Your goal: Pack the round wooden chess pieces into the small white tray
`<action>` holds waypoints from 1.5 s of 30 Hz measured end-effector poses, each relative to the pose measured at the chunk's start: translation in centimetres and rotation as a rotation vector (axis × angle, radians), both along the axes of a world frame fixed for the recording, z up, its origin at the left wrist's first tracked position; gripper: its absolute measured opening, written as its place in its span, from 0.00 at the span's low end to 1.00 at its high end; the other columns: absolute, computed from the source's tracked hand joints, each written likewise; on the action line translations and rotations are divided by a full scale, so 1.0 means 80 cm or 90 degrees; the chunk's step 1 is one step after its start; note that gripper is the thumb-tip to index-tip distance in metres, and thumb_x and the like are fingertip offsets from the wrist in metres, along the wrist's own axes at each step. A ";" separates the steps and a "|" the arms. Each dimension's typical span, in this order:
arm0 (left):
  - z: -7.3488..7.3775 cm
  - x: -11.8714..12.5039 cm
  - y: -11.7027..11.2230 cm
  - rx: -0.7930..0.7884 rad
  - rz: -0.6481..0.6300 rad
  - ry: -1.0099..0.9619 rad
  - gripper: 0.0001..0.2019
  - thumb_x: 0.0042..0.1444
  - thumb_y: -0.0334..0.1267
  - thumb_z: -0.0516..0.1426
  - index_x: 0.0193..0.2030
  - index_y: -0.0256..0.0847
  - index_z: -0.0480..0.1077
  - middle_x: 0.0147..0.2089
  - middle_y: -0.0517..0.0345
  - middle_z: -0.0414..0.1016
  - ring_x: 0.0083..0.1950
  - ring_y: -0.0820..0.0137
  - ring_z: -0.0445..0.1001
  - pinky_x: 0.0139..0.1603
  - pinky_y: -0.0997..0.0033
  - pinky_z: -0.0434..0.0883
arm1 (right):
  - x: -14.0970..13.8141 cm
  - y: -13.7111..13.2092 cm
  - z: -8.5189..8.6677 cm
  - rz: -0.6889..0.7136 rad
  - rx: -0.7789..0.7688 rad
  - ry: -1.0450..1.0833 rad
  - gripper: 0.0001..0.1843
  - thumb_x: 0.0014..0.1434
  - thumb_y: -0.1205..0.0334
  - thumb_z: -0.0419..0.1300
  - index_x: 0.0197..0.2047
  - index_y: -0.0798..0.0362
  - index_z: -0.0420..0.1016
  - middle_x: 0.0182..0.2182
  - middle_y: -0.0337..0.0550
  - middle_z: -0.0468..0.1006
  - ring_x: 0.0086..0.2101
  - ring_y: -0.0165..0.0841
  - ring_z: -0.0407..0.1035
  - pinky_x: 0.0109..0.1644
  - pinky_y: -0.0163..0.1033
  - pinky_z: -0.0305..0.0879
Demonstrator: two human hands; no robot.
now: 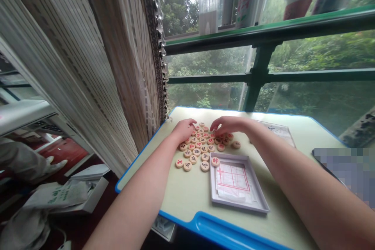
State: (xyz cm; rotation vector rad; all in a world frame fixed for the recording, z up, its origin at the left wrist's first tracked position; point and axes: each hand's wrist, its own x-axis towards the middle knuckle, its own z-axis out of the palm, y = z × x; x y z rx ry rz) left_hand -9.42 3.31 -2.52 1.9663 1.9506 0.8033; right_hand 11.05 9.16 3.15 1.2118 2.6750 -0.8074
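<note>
Several round wooden chess pieces [199, 150] with red and black characters lie spread on a pale table with a blue rim [211, 228]. My left hand [184, 129] rests palm down on the left side of the pile, fingers curled over the pieces. My right hand [227, 125] reaches in from the right, fingers bent and fingertips touching pieces at the far side of the pile. Whether either hand grips a piece is hidden. Just nearer than the pile sits a grey open box [258, 199] with a folded paper board [233, 179] inside.
A box lid [281, 132] lies at the table's far right. A bamboo blind [88, 66] hangs at the left. Beyond the table is a window with a green frame [263, 33]; a can [247, 4] stands on its ledge. White boxes and bags [70, 195] lie on the floor left.
</note>
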 end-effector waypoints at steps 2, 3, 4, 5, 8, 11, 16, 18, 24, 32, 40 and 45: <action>-0.001 -0.001 0.001 -0.004 -0.021 0.013 0.20 0.50 0.26 0.48 0.48 0.39 0.72 0.43 0.55 0.76 0.42 0.71 0.73 0.47 0.74 0.68 | -0.001 -0.001 0.001 0.011 0.000 -0.011 0.21 0.43 0.56 0.63 0.44 0.45 0.77 0.35 0.38 0.78 0.33 0.34 0.70 0.31 0.33 0.61; -0.001 -0.001 0.001 -0.007 -0.030 0.027 0.20 0.50 0.26 0.48 0.47 0.39 0.73 0.44 0.54 0.76 0.44 0.70 0.72 0.48 0.74 0.68 | -0.001 -0.002 0.002 0.018 -0.002 -0.018 0.22 0.43 0.55 0.63 0.45 0.45 0.77 0.34 0.38 0.78 0.32 0.34 0.70 0.30 0.33 0.61; -0.001 -0.001 0.002 -0.010 -0.038 0.041 0.20 0.50 0.26 0.48 0.47 0.39 0.73 0.46 0.54 0.75 0.46 0.70 0.72 0.50 0.74 0.67 | -0.001 -0.003 0.003 0.025 -0.004 -0.024 0.22 0.44 0.55 0.63 0.45 0.44 0.77 0.33 0.38 0.78 0.32 0.34 0.70 0.29 0.33 0.61; -0.002 -0.001 0.002 -0.013 -0.043 0.053 0.20 0.51 0.27 0.48 0.46 0.39 0.74 0.47 0.53 0.74 0.47 0.70 0.71 0.51 0.74 0.67 | -0.002 -0.004 0.003 0.030 -0.004 -0.029 0.22 0.44 0.55 0.62 0.45 0.44 0.77 0.33 0.38 0.78 0.31 0.33 0.70 0.29 0.33 0.60; -0.002 -0.002 0.003 -0.009 -0.051 0.072 0.18 0.53 0.30 0.48 0.46 0.39 0.74 0.49 0.52 0.73 0.49 0.68 0.70 0.53 0.72 0.65 | -0.003 -0.005 0.002 0.031 0.003 -0.028 0.21 0.46 0.54 0.61 0.46 0.45 0.77 0.30 0.38 0.77 0.29 0.32 0.69 0.28 0.33 0.59; -0.002 -0.003 0.004 0.003 -0.035 0.090 0.16 0.54 0.33 0.49 0.44 0.39 0.75 0.48 0.51 0.74 0.50 0.67 0.70 0.54 0.71 0.65 | -0.004 -0.004 -0.001 0.019 0.001 -0.013 0.20 0.46 0.55 0.61 0.45 0.46 0.77 0.28 0.38 0.77 0.28 0.32 0.68 0.28 0.33 0.59; 0.004 -0.002 0.000 0.021 0.015 0.109 0.13 0.52 0.35 0.51 0.39 0.38 0.75 0.45 0.50 0.75 0.46 0.65 0.71 0.50 0.70 0.67 | -0.009 -0.003 -0.008 -0.010 0.017 0.004 0.19 0.45 0.56 0.61 0.42 0.49 0.77 0.28 0.40 0.77 0.28 0.32 0.69 0.29 0.33 0.60; 0.006 -0.001 -0.002 0.012 0.022 0.107 0.12 0.52 0.35 0.51 0.38 0.38 0.75 0.44 0.51 0.75 0.44 0.66 0.72 0.49 0.70 0.67 | -0.013 -0.004 -0.010 -0.023 0.013 0.002 0.19 0.45 0.55 0.62 0.43 0.50 0.77 0.29 0.41 0.77 0.28 0.32 0.68 0.28 0.33 0.60; 0.003 -0.002 -0.001 0.003 0.015 0.118 0.12 0.53 0.35 0.52 0.40 0.38 0.73 0.43 0.52 0.75 0.44 0.67 0.72 0.47 0.71 0.67 | -0.020 -0.008 -0.013 -0.081 -0.004 0.003 0.18 0.46 0.53 0.61 0.39 0.52 0.77 0.27 0.42 0.77 0.26 0.31 0.67 0.26 0.34 0.59; 0.047 0.037 -0.041 0.130 -0.045 0.161 0.10 0.53 0.37 0.51 0.34 0.38 0.74 0.38 0.52 0.73 0.41 0.68 0.70 0.46 0.70 0.66 | -0.024 -0.015 -0.019 -0.118 0.052 0.082 0.11 0.46 0.59 0.60 0.34 0.53 0.74 0.26 0.40 0.74 0.26 0.30 0.66 0.26 0.32 0.57; 0.066 0.071 -0.092 -0.007 -0.299 0.094 0.06 0.45 0.36 0.55 0.21 0.38 0.70 0.19 0.63 0.65 0.23 0.76 0.61 0.24 0.76 0.58 | -0.004 -0.033 0.003 -0.206 0.125 0.219 0.10 0.47 0.60 0.60 0.34 0.54 0.71 0.30 0.40 0.75 0.26 0.28 0.65 0.26 0.31 0.57; 0.070 0.066 -0.101 -0.092 -0.365 0.125 0.13 0.42 0.48 0.59 0.28 0.41 0.73 0.23 0.63 0.69 0.24 0.75 0.64 0.23 0.75 0.56 | 0.041 -0.097 0.036 -0.238 0.171 0.256 0.10 0.49 0.58 0.60 0.35 0.52 0.73 0.33 0.42 0.76 0.28 0.30 0.67 0.27 0.31 0.58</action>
